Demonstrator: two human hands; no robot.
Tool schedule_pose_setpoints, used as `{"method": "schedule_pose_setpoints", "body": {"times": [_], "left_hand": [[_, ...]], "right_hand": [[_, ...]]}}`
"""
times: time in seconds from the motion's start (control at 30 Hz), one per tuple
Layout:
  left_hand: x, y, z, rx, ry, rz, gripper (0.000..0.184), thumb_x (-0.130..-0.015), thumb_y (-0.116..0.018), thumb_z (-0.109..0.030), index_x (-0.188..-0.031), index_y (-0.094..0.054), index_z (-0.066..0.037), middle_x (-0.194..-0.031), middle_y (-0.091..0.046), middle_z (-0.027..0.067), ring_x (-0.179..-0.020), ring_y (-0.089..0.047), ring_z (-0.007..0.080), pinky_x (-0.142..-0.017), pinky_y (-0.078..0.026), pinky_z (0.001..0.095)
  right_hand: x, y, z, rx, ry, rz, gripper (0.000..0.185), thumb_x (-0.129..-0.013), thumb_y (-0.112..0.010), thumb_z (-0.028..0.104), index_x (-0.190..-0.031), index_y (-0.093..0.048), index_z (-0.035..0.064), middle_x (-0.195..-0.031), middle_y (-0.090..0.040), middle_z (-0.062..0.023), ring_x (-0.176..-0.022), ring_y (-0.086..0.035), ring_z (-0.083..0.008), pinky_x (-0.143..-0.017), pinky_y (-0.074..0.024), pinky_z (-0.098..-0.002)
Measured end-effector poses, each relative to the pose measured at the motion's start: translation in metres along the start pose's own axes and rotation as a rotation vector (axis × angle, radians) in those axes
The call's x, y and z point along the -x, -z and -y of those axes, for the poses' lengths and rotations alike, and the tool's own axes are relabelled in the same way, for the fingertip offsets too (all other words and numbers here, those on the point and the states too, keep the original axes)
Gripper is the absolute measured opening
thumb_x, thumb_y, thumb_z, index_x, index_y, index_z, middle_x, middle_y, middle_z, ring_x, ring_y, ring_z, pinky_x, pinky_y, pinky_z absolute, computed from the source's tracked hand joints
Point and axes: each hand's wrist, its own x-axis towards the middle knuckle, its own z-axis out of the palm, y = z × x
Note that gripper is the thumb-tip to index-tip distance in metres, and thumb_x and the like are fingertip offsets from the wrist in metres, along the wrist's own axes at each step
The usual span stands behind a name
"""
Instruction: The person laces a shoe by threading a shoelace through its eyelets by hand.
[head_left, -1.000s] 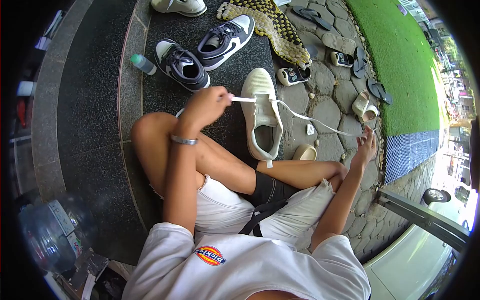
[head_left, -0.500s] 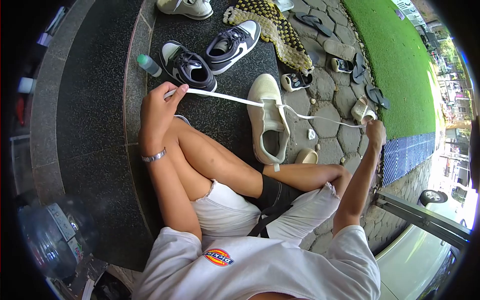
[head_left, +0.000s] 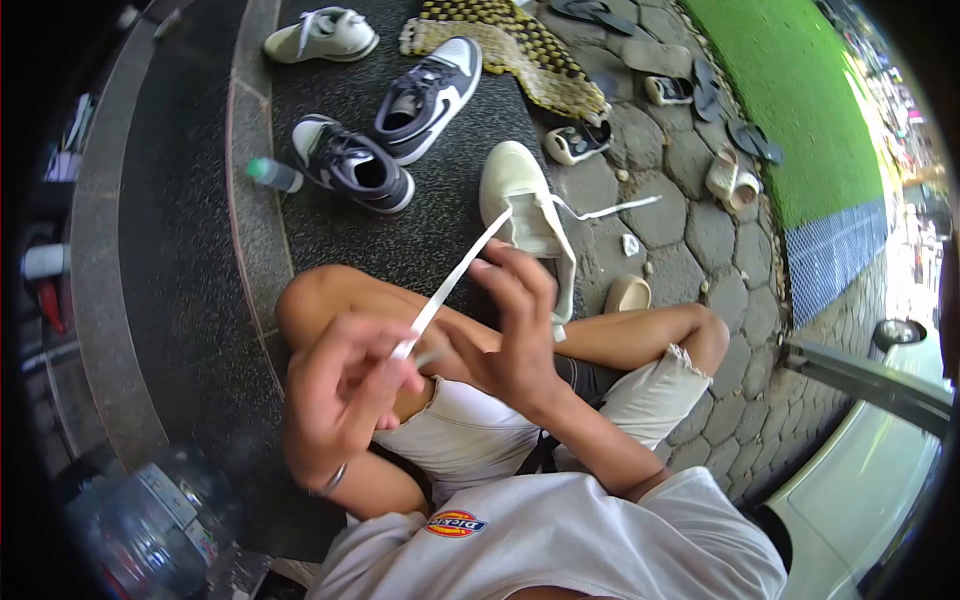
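A cream sneaker (head_left: 518, 175) sits on the dark stone step, toe away from me, with a white shoelace (head_left: 455, 280) threaded near its toe. One side of the lace runs taut toward me, and my left hand (head_left: 335, 400) pinches it close to its end. My right hand (head_left: 520, 330) hovers beside that stretch of lace, fingers spread and partly blurred, holding nothing I can see. The other lace end (head_left: 620, 208) sticks out loosely to the right over the paving.
Dark-and-white sneakers (head_left: 430, 100), another cream shoe (head_left: 322, 38) and a green-capped bottle (head_left: 272, 175) are on the step. A woven mat (head_left: 510, 50) hangs over its edge. Several sandals lie on the stone paving (head_left: 665, 215). A large water bottle (head_left: 150, 530) is at lower left.
My right hand has let go of the right lace end and come in beside the left hand. My left hand has drawn its lace end down toward my lap.
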Motion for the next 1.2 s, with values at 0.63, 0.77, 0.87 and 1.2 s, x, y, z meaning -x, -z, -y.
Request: {"method": "schedule_pose_setpoints", "body": {"times": [0.63, 0.77, 0.87, 1.2], "left_hand": [[-0.061, -0.048, 0.037, 0.366, -0.458, 0.023, 0.041, -0.109, -0.049, -0.040, -0.112, -0.052, 0.001, -0.093, -0.055, 0.0074, -0.083, -0.049, 0.0150, -0.087, -0.047, 0.0342], [-0.065, -0.026, 0.037, 0.266, -0.475, -0.066, 0.042, -0.111, -0.049, -0.037, -0.094, -0.059, 0.000, -0.071, -0.053, -0.0002, -0.059, -0.048, 0.0063, -0.072, -0.050, 0.0276], [-0.071, -0.024, 0.012, 0.114, -0.379, -0.047, 0.034, -0.111, -0.051, -0.033, -0.096, -0.059, -0.003, -0.069, -0.049, -0.0026, -0.057, -0.044, 0.0043, -0.064, -0.049, 0.0237], [-0.112, -0.065, -0.077, -0.097, -0.238, 0.254, 0.030, -0.107, -0.060, -0.028, -0.103, -0.069, 0.001, -0.069, -0.059, -0.0026, -0.053, -0.047, 0.0007, -0.049, -0.039, 0.0196]], "right_hand": [[-0.113, 0.037, 0.095, -0.040, 0.364, -0.020, 0.040, -0.096, -0.061, 0.042, -0.077, -0.067, 0.0073, -0.077, -0.063, -0.0075, -0.075, -0.060, -0.0254, -0.069, -0.0475, -0.0400], [-0.150, 0.088, 0.047, -0.013, 0.140, -0.097, 0.032, -0.099, -0.064, 0.036, -0.089, -0.075, 0.0079, -0.074, -0.067, -0.0058, -0.063, -0.064, -0.0178, -0.053, -0.0476, -0.0324], [-0.150, 0.127, 0.014, -0.199, -0.210, -0.061, 0.035, -0.105, -0.062, 0.034, -0.104, -0.076, 0.0025, -0.077, -0.073, -0.0035, -0.057, -0.059, -0.0072, -0.050, -0.0448, -0.0223], [-0.077, 0.147, -0.006, 0.109, -0.114, -0.025, 0.075, -0.083, -0.086, 0.027, -0.147, -0.051, 0.0077, -0.129, -0.061, -0.0131, -0.091, -0.066, -0.0174, -0.063, -0.0547, -0.0311]]}}
